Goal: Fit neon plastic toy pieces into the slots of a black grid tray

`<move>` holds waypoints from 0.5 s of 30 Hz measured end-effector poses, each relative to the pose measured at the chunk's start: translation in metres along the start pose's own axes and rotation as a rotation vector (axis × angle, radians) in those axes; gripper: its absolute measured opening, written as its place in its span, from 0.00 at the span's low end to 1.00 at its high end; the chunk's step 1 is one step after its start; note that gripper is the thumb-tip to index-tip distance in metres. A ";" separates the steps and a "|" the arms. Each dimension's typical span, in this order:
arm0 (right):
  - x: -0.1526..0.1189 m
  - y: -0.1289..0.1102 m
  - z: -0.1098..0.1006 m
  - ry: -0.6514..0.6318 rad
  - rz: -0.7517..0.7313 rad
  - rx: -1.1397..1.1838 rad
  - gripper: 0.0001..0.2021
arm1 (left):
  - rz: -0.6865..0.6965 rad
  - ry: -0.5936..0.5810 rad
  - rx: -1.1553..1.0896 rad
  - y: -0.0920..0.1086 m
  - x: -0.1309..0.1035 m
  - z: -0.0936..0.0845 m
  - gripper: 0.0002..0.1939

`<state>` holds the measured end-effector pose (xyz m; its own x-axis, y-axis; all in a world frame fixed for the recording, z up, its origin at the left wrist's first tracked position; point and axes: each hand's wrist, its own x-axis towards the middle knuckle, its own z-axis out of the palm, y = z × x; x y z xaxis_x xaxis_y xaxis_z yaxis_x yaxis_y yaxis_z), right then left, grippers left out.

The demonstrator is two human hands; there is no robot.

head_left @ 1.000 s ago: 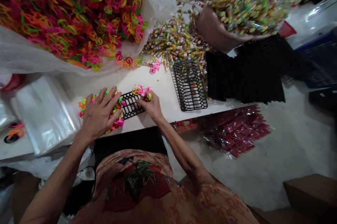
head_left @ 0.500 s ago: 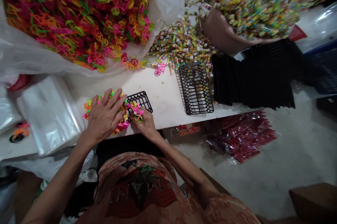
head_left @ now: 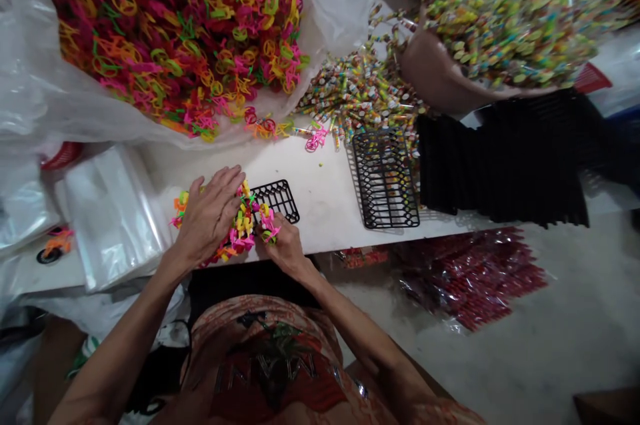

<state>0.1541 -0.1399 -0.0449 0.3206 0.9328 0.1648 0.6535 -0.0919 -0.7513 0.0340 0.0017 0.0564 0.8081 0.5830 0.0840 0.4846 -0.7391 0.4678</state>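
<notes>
Filling a black grid tray (head_left: 278,199), neon plastic toy bicycles (head_left: 244,228), tightly bunched.

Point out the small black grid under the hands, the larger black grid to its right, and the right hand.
small black grid (head_left: 283,200), head view, on its bare far corner.
larger black grid (head_left: 386,178), head view, on its middle bars.
right hand (head_left: 283,248), head view, on its back.

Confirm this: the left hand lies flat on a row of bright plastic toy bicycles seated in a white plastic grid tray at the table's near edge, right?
Not quite: the grid tray is black, not white, as the head view shows. The left hand does lie flat on the bright plastic toy bicycles at the table's near edge.
</notes>
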 end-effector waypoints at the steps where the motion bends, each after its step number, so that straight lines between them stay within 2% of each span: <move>1: 0.000 -0.001 0.000 -0.004 0.009 -0.002 0.06 | 0.018 -0.021 0.014 0.000 0.002 0.000 0.26; 9: 0.003 -0.004 0.002 -0.027 0.082 -0.009 0.02 | 0.230 -0.104 0.204 0.005 0.007 0.007 0.19; 15: 0.005 -0.004 0.000 -0.039 0.022 0.022 0.04 | 0.270 -0.120 0.253 0.007 0.009 0.008 0.11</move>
<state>0.1533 -0.1350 -0.0412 0.3076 0.9435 0.1231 0.6308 -0.1054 -0.7687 0.0470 -0.0014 0.0538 0.9441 0.3235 0.0637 0.3042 -0.9291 0.2103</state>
